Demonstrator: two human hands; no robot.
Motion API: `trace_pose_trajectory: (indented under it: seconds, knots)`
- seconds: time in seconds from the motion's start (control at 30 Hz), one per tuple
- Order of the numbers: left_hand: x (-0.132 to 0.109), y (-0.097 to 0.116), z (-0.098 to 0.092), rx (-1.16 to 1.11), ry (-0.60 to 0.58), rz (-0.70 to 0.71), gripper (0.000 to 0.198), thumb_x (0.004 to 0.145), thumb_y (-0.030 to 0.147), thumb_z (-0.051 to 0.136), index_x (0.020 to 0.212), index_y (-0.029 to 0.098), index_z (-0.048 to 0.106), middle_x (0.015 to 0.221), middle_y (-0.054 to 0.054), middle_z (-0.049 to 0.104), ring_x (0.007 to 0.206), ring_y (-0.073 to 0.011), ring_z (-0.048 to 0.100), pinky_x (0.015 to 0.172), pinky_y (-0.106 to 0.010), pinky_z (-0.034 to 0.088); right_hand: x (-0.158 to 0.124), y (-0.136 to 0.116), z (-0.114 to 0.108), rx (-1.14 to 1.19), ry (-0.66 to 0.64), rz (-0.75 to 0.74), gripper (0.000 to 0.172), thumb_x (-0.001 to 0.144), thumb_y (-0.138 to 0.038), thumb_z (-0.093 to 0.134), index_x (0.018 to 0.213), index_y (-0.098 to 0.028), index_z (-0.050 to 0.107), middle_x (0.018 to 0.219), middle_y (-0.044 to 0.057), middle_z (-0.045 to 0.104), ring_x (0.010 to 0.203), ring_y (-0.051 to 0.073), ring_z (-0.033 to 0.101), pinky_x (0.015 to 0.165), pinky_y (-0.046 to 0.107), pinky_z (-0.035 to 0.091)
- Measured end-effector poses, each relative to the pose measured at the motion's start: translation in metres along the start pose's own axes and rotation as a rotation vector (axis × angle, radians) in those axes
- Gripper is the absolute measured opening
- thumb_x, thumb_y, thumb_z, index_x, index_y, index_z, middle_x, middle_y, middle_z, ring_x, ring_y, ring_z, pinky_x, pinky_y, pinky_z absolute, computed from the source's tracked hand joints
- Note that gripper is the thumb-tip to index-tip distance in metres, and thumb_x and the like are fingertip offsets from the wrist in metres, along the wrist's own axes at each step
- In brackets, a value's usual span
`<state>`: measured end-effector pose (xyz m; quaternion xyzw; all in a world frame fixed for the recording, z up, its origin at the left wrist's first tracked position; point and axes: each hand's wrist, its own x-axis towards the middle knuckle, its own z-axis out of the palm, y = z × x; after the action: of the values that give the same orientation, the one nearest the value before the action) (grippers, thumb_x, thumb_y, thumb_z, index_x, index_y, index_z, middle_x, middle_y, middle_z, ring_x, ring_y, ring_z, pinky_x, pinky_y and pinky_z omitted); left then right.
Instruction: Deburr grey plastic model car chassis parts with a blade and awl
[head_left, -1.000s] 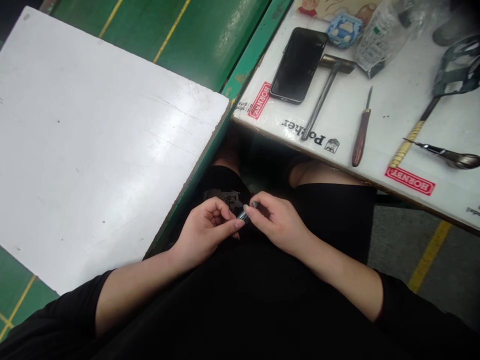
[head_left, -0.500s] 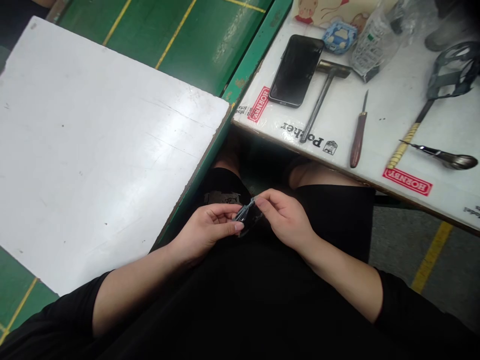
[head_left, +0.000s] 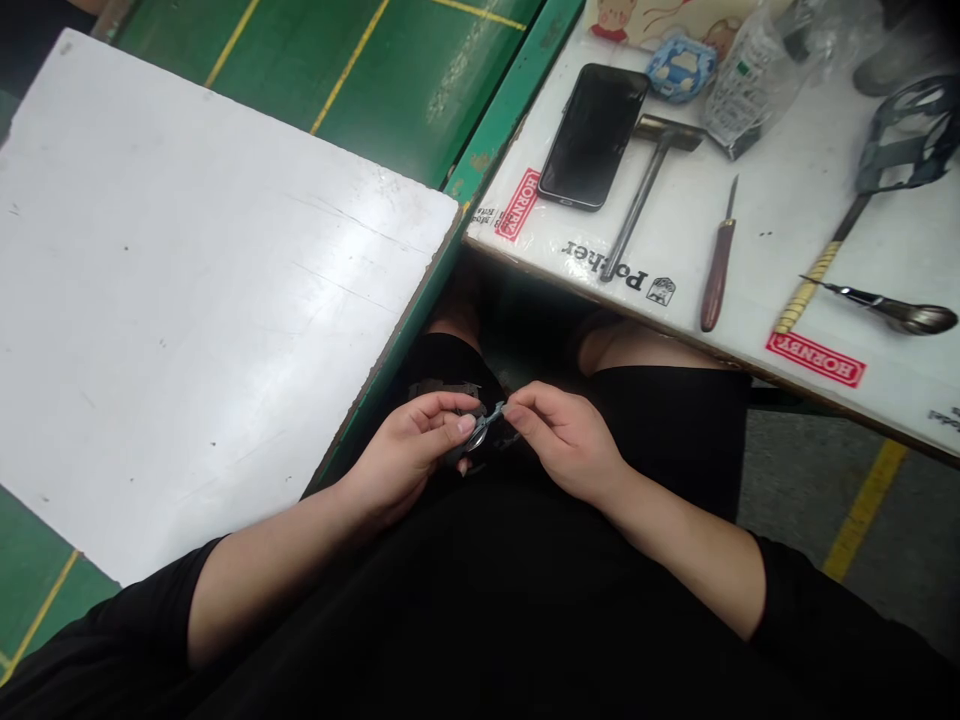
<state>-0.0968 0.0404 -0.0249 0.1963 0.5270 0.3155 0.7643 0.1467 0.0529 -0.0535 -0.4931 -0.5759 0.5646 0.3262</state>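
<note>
Over my lap, my left hand (head_left: 426, 438) pinches a small blue-grey part (head_left: 480, 432) between thumb and fingers. The part is slim, with a shiny curved edge, and its exact kind is too small to make out. On its upper right end close the thumb and forefinger of my right hand (head_left: 561, 432), so both hands hold the same piece. My right fingertips hide that end. Just behind my left fingers, a dark grey flat piece (head_left: 431, 387) lies on my thigh.
The right table (head_left: 517, 270) bears a phone (head_left: 594, 137), a metal hammer (head_left: 651, 180), a wooden-handled awl (head_left: 718, 275), a dark-handled pointed tool (head_left: 892, 310), a yellow-wrapped handle (head_left: 808, 288), a dark openwork frame (head_left: 874, 165) and a plastic bag (head_left: 750, 90). A white board (head_left: 225, 300) extends left.
My left fingers have shifted on the blue-grey part: the thumb is higher and the part's curved edge shows more. My right hand moved slightly left, still pinching the end.
</note>
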Motion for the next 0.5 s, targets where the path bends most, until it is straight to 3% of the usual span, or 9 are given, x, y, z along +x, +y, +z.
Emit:
trace_pose_trajectory:
  seconds: [0.27, 0.5]
  knots:
    - [0.0006, 0.0056, 0.0053, -0.072, 0.044, -0.008, 0.041, 0.088, 0.039, 0.108, 0.113, 0.013, 0.089, 0.084, -0.005, 0.081, 0.069, -0.0154, 0.074, 0.070, -0.028, 0.066, 0.0014, 0.0046, 0.0005, 0.005, 0.041, 0.010, 0.056, 0.116, -0.078, 0.069, 0.099, -0.027, 0.084, 0.089, 0.003, 0.082, 0.080, 0.022, 0.075, 0.076, 0.037, 0.057]
    - [0.0006, 0.0042, 0.0039, -0.109, 0.026, -0.024, 0.036, 0.085, 0.030, 0.108, 0.111, 0.014, 0.089, 0.093, -0.007, 0.083, 0.073, -0.0145, 0.074, 0.069, -0.026, 0.064, 0.0014, 0.0073, -0.0001, -0.006, 0.041, 0.001, 0.054, 0.117, -0.075, 0.069, 0.098, -0.027, 0.084, 0.089, 0.003, 0.081, 0.081, 0.022, 0.075, 0.076, 0.037, 0.058]
